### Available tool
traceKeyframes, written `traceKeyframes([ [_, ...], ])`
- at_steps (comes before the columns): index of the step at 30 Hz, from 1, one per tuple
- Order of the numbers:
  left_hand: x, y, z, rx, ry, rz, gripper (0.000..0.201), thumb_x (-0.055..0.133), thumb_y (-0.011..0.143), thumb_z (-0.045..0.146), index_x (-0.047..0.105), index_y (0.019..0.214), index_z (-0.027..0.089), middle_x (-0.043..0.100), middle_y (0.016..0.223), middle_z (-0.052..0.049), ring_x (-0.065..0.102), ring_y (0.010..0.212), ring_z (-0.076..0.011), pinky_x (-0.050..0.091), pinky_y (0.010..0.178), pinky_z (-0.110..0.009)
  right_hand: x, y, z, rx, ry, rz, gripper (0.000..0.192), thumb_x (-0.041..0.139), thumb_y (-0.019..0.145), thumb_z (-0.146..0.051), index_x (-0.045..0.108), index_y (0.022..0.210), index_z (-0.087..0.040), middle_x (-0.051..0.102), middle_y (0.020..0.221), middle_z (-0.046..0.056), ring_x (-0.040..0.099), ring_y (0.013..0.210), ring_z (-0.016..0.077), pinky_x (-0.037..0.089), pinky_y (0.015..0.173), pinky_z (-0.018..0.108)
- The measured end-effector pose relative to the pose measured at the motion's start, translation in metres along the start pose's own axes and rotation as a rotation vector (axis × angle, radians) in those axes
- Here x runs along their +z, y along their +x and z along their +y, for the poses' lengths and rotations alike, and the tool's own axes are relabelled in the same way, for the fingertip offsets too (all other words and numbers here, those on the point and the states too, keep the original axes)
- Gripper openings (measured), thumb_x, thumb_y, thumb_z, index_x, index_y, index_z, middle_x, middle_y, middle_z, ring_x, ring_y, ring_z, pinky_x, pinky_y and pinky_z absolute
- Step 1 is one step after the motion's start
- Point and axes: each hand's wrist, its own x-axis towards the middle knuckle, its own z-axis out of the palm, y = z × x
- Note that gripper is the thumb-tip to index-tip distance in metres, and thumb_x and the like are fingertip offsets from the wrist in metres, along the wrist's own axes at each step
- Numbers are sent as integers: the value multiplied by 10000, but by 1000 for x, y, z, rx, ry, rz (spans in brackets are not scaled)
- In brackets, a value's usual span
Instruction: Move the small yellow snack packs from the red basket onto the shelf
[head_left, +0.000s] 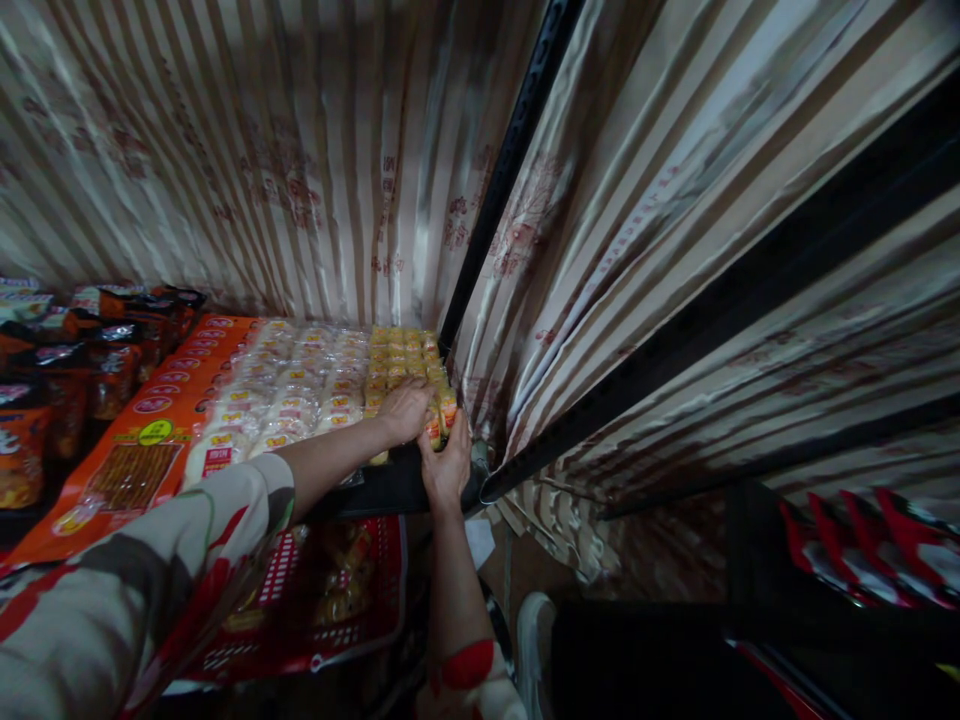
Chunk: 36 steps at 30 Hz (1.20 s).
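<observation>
Both hands on yellow snack packs (409, 362) at shelf (390, 488) front-right corner: left hand (405, 408) presses flat on top, steadying; right hand (446, 462) grasps end pack (442, 412), squaring the row against the striped liner (525, 300).

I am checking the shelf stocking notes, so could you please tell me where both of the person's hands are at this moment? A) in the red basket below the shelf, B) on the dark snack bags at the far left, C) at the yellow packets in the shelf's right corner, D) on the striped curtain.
C: the left hand and right hand meet on the yellow packets at the right end of the shelf.
</observation>
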Motion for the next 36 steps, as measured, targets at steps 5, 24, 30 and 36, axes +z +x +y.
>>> traceKeyframes([
  [5,3,-6,2,11,8,64,261,568,795,161,568,1051,113,561,1084,-103,497,1075,-230,414,961,-329,1,-2,-5,27,-15,-33,723,415,857,-500,310,1404,-39,403,1409,204,387,1292,285,358,1020,420],
  [24,39,-115,10,133,199,255,427,389,834,59,511,1240,103,435,1384,-167,313,1337,-295,325,1061,-495,-2,-2,-5,47,16,-75,776,466,839,-519,275,1418,-39,391,1421,194,379,1302,277,331,1050,376],
  [30,16,-101,-16,-1,226,262,448,420,820,67,507,1257,105,357,1437,-186,239,1370,-319,299,1072,-507,1,-3,-3,21,24,-27,752,465,836,-534,306,1404,-67,423,1397,195,402,1286,262,353,1029,393],
  [36,13,-97,-30,-9,198,214,404,410,833,42,540,1213,82,465,1315,-196,349,1304,-287,360,1054,-425,0,-2,-5,23,15,-22,754,480,834,-524,314,1398,-52,429,1387,210,402,1286,269,357,1028,402],
])
